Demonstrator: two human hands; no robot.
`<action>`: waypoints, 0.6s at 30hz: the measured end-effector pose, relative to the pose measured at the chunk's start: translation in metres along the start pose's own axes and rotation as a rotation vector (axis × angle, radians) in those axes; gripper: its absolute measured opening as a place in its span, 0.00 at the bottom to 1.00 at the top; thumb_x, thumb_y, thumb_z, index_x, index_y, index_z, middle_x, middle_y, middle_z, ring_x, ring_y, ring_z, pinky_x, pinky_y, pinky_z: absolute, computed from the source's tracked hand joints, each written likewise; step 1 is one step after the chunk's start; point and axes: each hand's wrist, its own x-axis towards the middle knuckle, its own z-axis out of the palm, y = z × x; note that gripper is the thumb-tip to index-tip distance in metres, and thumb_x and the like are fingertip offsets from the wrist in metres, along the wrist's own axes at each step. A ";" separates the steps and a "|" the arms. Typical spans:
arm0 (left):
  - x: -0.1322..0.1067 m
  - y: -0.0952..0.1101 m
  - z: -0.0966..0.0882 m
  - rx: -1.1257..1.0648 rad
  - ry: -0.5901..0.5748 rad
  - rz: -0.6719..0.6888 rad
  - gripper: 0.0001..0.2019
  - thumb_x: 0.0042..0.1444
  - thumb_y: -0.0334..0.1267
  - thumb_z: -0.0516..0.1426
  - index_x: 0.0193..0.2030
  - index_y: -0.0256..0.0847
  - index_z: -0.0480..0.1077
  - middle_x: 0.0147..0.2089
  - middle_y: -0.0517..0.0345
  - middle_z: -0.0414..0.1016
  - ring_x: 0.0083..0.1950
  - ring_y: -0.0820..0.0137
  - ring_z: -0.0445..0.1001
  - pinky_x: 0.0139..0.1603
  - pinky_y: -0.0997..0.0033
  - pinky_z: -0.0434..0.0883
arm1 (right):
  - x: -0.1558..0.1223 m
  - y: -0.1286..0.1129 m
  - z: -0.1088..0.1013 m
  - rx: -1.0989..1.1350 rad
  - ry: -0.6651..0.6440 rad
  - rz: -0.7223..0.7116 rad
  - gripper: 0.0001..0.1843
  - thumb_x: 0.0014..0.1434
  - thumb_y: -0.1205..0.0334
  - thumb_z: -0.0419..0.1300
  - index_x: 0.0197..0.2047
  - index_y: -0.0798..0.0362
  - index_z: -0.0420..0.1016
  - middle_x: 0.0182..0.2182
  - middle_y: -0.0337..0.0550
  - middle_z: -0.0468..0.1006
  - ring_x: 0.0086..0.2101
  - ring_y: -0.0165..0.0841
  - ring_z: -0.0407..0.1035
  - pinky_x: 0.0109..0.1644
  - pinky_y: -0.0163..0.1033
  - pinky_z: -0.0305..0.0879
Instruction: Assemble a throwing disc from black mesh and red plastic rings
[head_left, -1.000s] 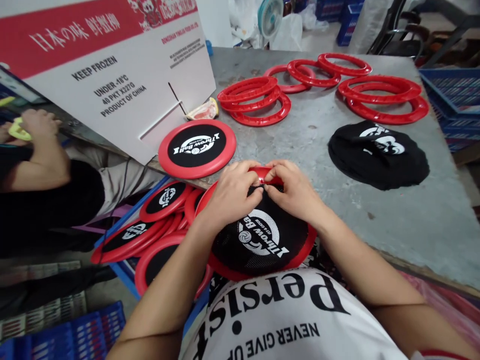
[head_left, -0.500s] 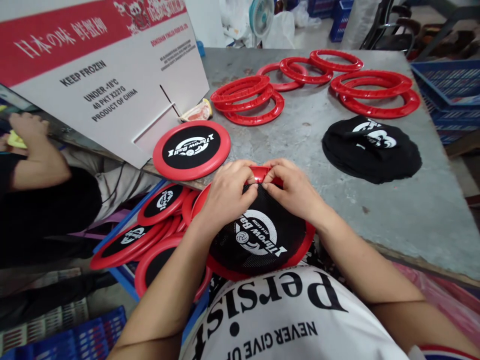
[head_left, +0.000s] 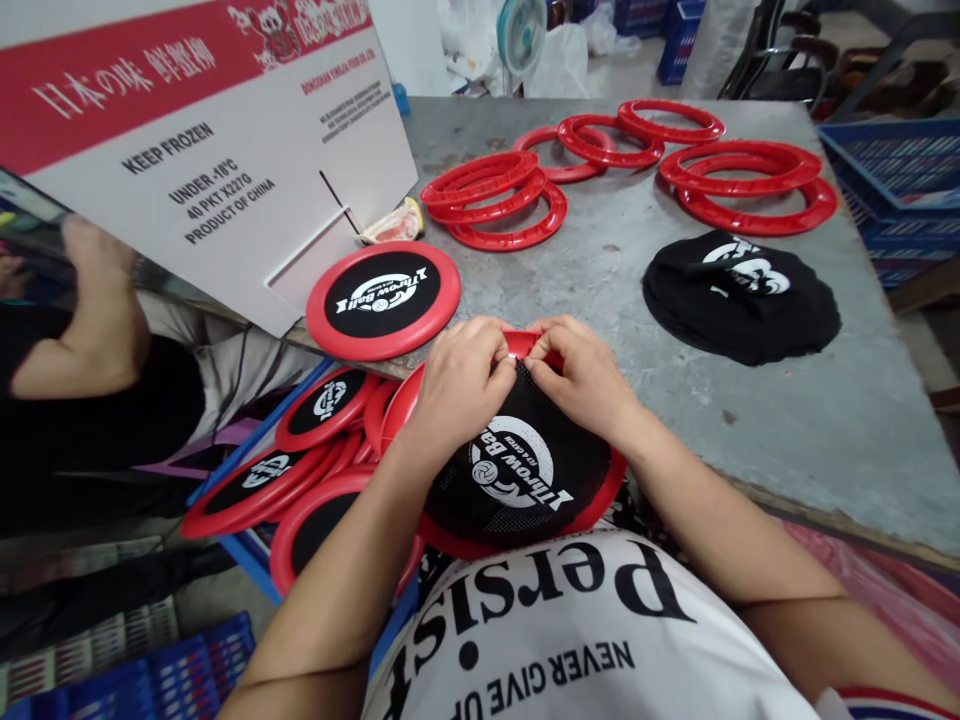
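Against my body I hold a red plastic ring (head_left: 611,490) with a black mesh disc (head_left: 555,425) printed "Throw Ball" lying across it. My left hand (head_left: 469,375) pinches the far edge of the mesh at the ring's rim, thumb and fingers closed. Close beside it, my right hand (head_left: 577,375) pinches the same edge. Between the two thumbs a short stretch of red rim shows; the fingertips partly hide the mesh edge. A finished-looking red and black disc (head_left: 382,300) lies on the table to the left of my hands.
Several bare red rings (head_left: 495,205) lie on the grey table (head_left: 585,270), with a pile of black mesh discs (head_left: 742,300) at right. A white carton (head_left: 225,190) stands at left. Below it, assembled discs (head_left: 251,490) fill a blue crate. A co-worker's arm (head_left: 97,320) is farther left.
My hands stay at the far rim, with the fingertips shifting slightly and the mesh edge drawn a little lower between them. The co-worker's hand at left has risen.
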 end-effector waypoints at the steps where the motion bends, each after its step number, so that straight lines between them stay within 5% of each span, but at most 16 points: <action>1: 0.000 0.000 0.000 0.003 0.001 -0.005 0.07 0.60 0.30 0.51 0.31 0.43 0.61 0.46 0.54 0.76 0.49 0.61 0.73 0.52 0.58 0.67 | 0.000 0.000 0.000 -0.003 0.001 0.000 0.08 0.60 0.67 0.56 0.30 0.48 0.62 0.45 0.48 0.76 0.47 0.41 0.69 0.54 0.50 0.65; 12: 0.006 -0.001 0.011 0.079 0.020 -0.101 0.08 0.58 0.30 0.52 0.29 0.44 0.58 0.39 0.54 0.73 0.44 0.61 0.71 0.46 0.58 0.66 | 0.008 0.001 0.005 -0.055 -0.029 0.053 0.09 0.57 0.70 0.55 0.28 0.49 0.60 0.40 0.47 0.75 0.43 0.40 0.70 0.50 0.47 0.65; 18: 0.008 -0.009 -0.002 -0.004 -0.117 0.008 0.09 0.59 0.36 0.58 0.30 0.43 0.62 0.44 0.54 0.74 0.48 0.61 0.74 0.49 0.59 0.70 | 0.009 0.009 0.003 -0.030 -0.062 0.092 0.06 0.58 0.67 0.57 0.29 0.49 0.66 0.39 0.47 0.74 0.44 0.41 0.69 0.52 0.49 0.65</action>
